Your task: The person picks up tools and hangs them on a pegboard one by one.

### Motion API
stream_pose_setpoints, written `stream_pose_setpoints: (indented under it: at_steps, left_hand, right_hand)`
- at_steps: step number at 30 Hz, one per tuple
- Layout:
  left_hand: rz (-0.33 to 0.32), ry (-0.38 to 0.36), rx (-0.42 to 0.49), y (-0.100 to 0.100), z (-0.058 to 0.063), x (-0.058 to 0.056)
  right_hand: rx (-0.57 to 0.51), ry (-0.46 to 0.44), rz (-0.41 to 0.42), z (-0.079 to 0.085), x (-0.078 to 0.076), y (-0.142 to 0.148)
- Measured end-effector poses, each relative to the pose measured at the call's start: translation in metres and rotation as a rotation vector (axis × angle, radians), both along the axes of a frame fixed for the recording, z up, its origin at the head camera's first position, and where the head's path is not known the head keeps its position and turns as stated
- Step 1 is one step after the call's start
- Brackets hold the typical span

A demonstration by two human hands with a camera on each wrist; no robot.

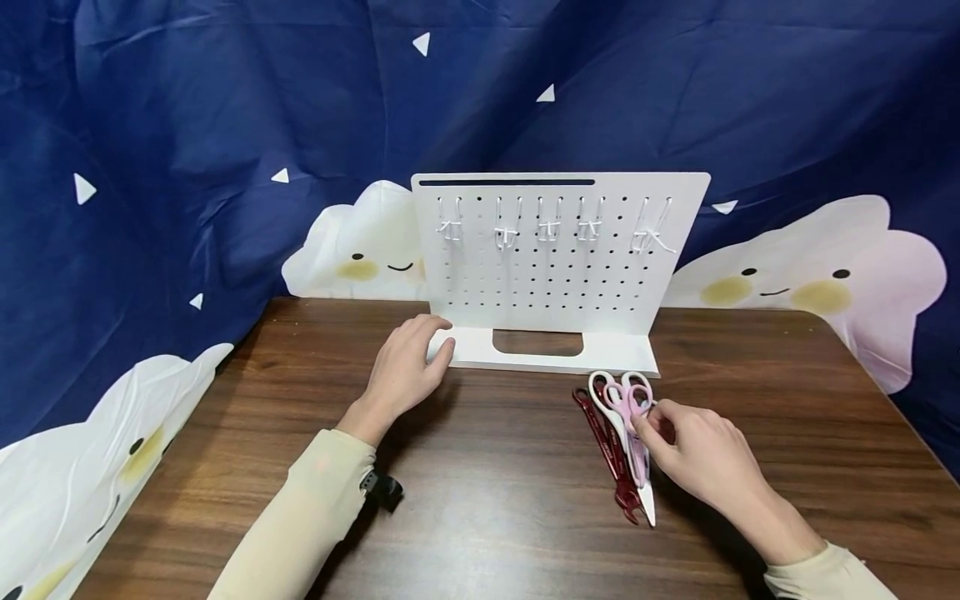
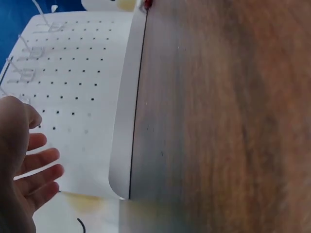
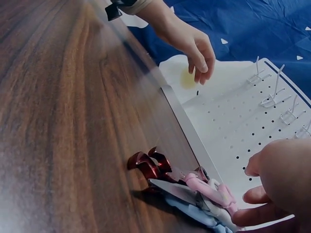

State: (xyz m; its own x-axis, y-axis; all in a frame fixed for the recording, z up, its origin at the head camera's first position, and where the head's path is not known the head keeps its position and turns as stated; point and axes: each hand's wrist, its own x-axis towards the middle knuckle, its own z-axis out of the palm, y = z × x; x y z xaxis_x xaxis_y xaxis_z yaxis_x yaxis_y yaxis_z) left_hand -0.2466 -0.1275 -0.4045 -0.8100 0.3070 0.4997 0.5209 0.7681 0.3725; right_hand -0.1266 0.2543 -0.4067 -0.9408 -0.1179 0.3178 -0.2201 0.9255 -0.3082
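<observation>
My right hand [image 1: 701, 446] is at the handles of pink-handled scissors [image 1: 628, 400], its fingertips right beside the rings. In the right wrist view its thumb and fingers are apart, with no tool between them. The pink scissors [image 3: 211, 191] lie over white-handled scissors [image 1: 600, 390], partly covering them. Two dark red open-end wrenches [image 1: 600, 433] lie beside and under the scissors, jaws toward the person. At the left end of the white pegboard's base [image 1: 465, 346], my left hand [image 1: 405, 362] hovers with loosely bent fingers and holds nothing.
The white pegboard [image 1: 540, 279] stands upright at the back of the brown wooden table [image 1: 480, 492]. Several white wire hooks [image 1: 550, 229] hang along its upper rows. Behind it, a dark blue curtain [image 1: 225, 100] with cloud faces covers the background.
</observation>
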Motion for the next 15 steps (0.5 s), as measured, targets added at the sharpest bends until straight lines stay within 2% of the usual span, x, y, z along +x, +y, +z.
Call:
stream_pose_setpoints:
  at_steps: [11,15]
  left_hand:
    - [0.043,-0.061,0.084,-0.012,-0.002,-0.011]
    - [0.057,-0.101,0.166,-0.017,-0.003,-0.016]
  right_hand:
    - [-0.03,-0.073,-0.022,-0.006,0.006,0.0]
    - [-0.032,-0.105,-0.033,-0.008,0.006,0.001]
